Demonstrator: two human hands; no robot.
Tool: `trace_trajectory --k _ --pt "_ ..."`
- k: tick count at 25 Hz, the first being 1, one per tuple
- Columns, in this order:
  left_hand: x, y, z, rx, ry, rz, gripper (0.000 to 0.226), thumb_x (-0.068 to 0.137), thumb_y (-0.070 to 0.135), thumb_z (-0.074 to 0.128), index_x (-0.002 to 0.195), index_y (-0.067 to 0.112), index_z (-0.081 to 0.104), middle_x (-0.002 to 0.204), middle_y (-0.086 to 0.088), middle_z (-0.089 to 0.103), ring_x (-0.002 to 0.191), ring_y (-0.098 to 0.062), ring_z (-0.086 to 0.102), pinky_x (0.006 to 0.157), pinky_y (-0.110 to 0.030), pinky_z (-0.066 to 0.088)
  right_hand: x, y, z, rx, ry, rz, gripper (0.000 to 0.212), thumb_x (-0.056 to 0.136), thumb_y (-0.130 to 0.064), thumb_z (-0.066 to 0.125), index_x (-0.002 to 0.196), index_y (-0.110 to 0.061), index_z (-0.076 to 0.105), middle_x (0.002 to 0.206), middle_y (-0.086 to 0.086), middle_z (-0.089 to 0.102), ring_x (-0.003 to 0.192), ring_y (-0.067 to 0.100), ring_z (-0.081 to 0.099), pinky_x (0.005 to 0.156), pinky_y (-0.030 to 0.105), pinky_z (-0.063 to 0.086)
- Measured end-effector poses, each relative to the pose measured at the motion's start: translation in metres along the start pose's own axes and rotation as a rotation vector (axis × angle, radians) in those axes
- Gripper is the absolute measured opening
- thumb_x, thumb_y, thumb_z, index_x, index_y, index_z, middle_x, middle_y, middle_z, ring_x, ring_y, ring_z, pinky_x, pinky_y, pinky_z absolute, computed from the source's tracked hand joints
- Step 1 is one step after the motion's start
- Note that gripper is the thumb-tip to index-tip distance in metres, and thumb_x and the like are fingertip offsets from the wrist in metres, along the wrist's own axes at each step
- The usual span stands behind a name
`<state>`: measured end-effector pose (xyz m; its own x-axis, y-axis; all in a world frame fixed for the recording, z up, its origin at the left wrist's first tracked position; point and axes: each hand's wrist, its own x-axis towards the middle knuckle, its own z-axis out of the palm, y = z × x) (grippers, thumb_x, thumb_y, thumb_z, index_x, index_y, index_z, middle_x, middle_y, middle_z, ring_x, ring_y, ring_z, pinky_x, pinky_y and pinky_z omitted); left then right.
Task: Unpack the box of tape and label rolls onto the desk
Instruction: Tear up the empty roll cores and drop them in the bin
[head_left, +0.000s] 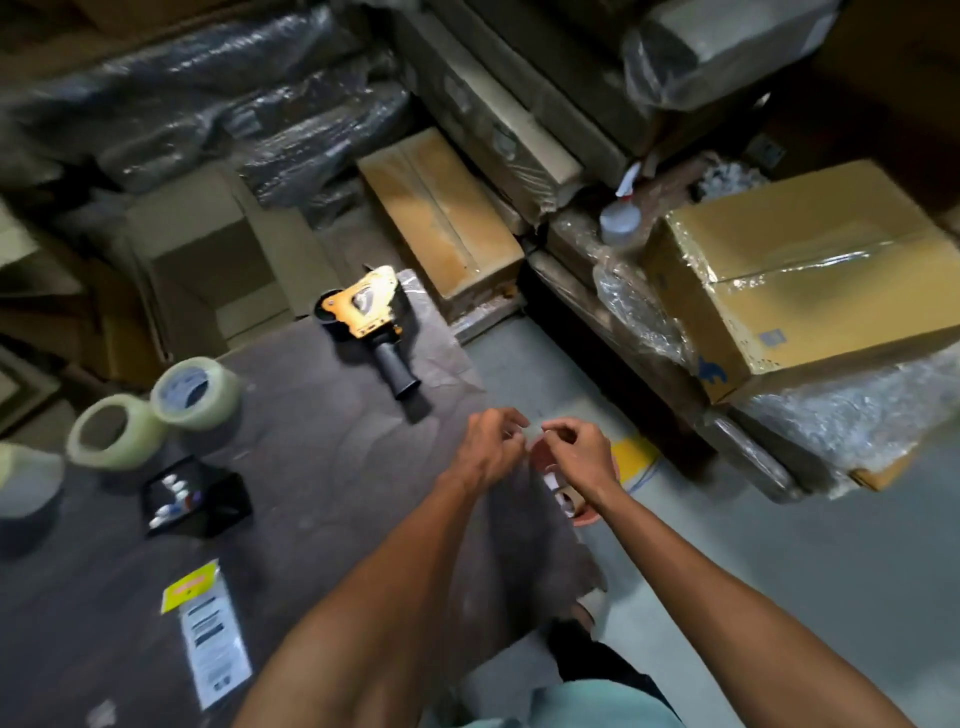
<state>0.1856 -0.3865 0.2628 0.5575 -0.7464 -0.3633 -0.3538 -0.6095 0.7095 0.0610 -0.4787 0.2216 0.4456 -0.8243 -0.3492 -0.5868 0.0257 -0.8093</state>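
Note:
My left hand (491, 441) and my right hand (579, 449) are raised close together over the right edge of the dark desk (337, 467). Both pinch the top of a thin clear plastic film (511, 519) that hangs between them; it is blurred and hard to make out. Two clear tape rolls (195, 392) (117, 431) stand side by side at the desk's left. A third roll (26, 478) is cut off by the left edge. A yellow tape dispenser (366, 306) with a black handle lies at the desk's far side.
A black box of markers (195, 496) and a flat packet with a yellow header (208, 634) lie on the desk. A reddish bin (584, 514) holding paper rolls sits on the floor under my right hand. Wrapped cardboard boxes (805, 270) are stacked behind and to the right.

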Motion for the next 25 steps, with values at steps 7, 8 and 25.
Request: trace_trajectory --k 7,8,25 --pt "-0.122 -0.098 -0.084 -0.052 0.202 -0.036 0.035 0.069 0.028 0.054 0.096 0.019 0.074 0.083 0.003 0.071 0.076 -0.014 0.064 0.077 -0.025 0.053 -0.097 -0.053 0.082 -0.314 -0.074 -0.409 0.022 0.077 -0.015 0.071 0.099 -0.010 0.073 0.098 0.011 0.072 0.091 0.029 0.067 0.087 0.039 0.054" --pt "-0.141 -0.116 -0.092 -0.052 0.250 -0.049 0.030 0.072 0.025 0.057 0.095 0.018 0.075 0.082 0.001 0.072 0.073 -0.013 0.063 0.076 -0.025 0.052 -0.109 -0.057 0.099 -0.331 -0.111 -0.429 0.021 0.077 -0.015 0.070 0.098 -0.011 0.073 0.097 0.011 0.072 0.090 0.030 0.068 0.088 0.039 0.054" --pt "-0.310 -0.318 -0.125 -0.298 0.779 -0.432 0.038 0.081 0.009 0.062 0.118 0.015 0.068 0.108 -0.006 0.068 0.081 -0.021 0.065 0.086 -0.030 0.053 -0.279 -0.070 0.314 -0.460 -0.545 -0.501 0.047 0.072 -0.030 0.059 0.118 -0.022 0.062 0.105 0.003 0.069 0.095 0.023 0.063 0.084 0.033 0.053"
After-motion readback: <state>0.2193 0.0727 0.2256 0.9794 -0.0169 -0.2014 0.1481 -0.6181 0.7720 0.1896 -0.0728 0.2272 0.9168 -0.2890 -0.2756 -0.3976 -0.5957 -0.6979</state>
